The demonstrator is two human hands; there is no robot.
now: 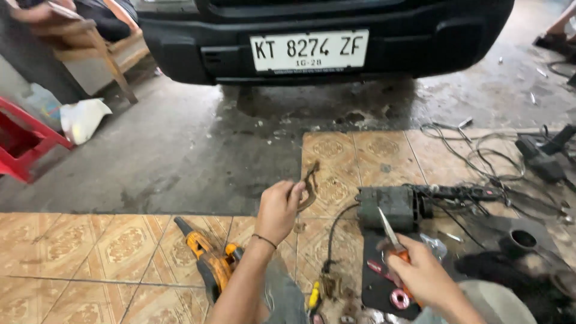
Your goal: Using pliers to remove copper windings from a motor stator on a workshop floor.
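On a tiled floor [90, 246] behind a dark car [324, 24], a person works seated, seen from their own head. Left hand [277, 210] is raised, its fingers curled and pinched around a thin, bent, brownish strip [309, 186], perhaps a worn gasket or belt piece, held upright above the tiles. Right hand [423, 276] is closed around an orange-handled tool whose metal blade [387, 225] points up toward a grimy grey motor block [390, 207] lying just ahead. An orange cordless drill [210, 261] lies near the left forearm; black cables [480, 156] trail to the right. To do this step well, it seems wise to keep the strip steady in the pinch, bring the blade tip to it slowly, and work away from the fingers. What the strip truly is stays hard to tell, since it is small and dark. The tool's handle is mostly hidden in the fist, and small parts on the black mat [384, 288] are blurred and cut off by the frame's lower edge.
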